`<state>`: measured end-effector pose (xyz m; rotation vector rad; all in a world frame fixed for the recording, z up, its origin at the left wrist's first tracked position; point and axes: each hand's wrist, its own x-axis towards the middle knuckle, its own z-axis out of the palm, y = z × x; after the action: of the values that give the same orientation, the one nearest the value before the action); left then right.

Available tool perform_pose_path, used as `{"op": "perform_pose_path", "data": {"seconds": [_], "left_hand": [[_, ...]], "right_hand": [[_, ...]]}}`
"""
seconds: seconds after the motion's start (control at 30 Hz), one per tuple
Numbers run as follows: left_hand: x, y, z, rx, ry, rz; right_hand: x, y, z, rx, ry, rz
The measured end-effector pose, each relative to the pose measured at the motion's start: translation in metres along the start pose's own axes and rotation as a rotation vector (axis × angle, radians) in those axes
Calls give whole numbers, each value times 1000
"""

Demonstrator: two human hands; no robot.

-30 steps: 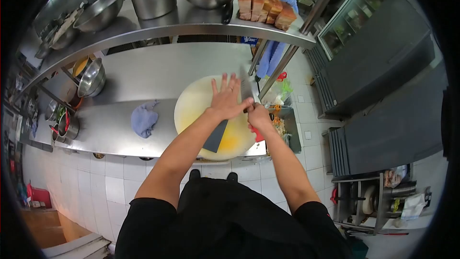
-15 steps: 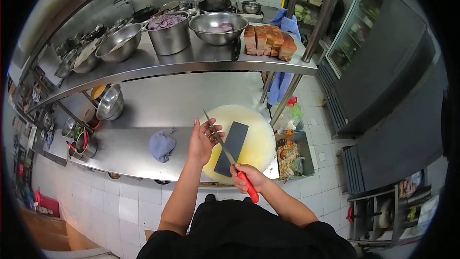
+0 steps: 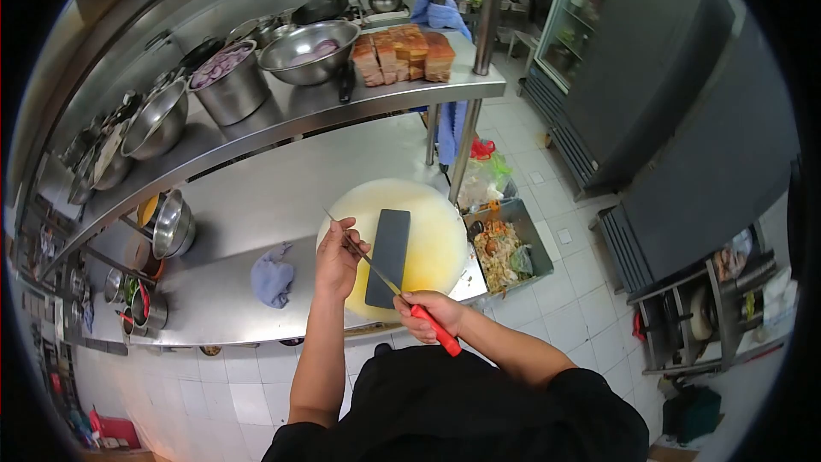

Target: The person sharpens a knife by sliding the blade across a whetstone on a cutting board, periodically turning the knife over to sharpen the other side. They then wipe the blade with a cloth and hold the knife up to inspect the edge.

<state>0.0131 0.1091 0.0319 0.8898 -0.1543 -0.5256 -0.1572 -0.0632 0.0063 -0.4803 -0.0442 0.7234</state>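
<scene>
My right hand (image 3: 432,312) is closed around the red handle of a knife (image 3: 439,334). Its narrow blade slants up and left, the tip pointing away from me. Near the front half of the blade, my left hand (image 3: 339,261) has its fingers curled against the metal, thumb on the near side. Below the blade lies a dark grey rectangular sharpening stone (image 3: 391,244), flat on a round, yellowish-white chopping board (image 3: 440,222). A crumpled blue cloth (image 3: 272,278) rests on the steel counter to the left of the board.
A steel shelf (image 3: 299,115) spans the counter's far side, carrying roasted pork belly blocks (image 3: 406,56), a steel bowl (image 3: 308,51) and a pot of sliced onions (image 3: 231,85). Right of the board stands a bin of food scraps (image 3: 509,248). Grey cabinets (image 3: 641,77) line the right.
The view has shifted and turned, so shelf and board sit farther left. My left fingers have curled in more on the blade. The right hand keeps its hold on the knife.
</scene>
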Motion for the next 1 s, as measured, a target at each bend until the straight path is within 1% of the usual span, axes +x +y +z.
{"op": "perform_pose_path", "data": {"seconds": [0.07,0.17,0.23,0.27,0.3,0.37,0.4,0.43,0.5,0.57,0.63,0.7,0.8,1.0], "left_hand": [[0,-1,1,-24,-53,4],[-2,1,7,-2,-71,-7],[-3,6,13,-38,-84,-30],[-5,8,16,-77,-91,-41],[-5,10,16,-73,-73,-39],[-5,15,14,-140,-143,-64],[-3,15,11,-173,-153,-72],[-2,14,8,-210,-172,-69],[-5,14,7,-249,-197,-54],[-10,15,6,-265,-198,-39],[-13,16,5,-311,-251,-32],[-18,18,6,-315,-218,-20],[-23,21,4,-354,-248,-33],[-33,26,0,-327,-228,-22]], "right_hand": [[-3,1,0,9,-2,-10],[-7,2,2,23,2,-12],[-10,2,5,-71,77,-33],[-12,0,12,-179,187,-56],[-12,0,20,-170,178,-42],[-10,-1,35,-602,458,-73],[-11,-4,45,-648,493,-64],[-10,-2,47,-650,471,-49],[-9,2,49,-738,504,-76],[-8,5,51,-736,498,-70],[-7,9,50,-739,497,-89],[-6,13,47,-740,483,-89],[-5,13,49,-757,475,-86],[-2,15,50,-809,491,-59]]}}
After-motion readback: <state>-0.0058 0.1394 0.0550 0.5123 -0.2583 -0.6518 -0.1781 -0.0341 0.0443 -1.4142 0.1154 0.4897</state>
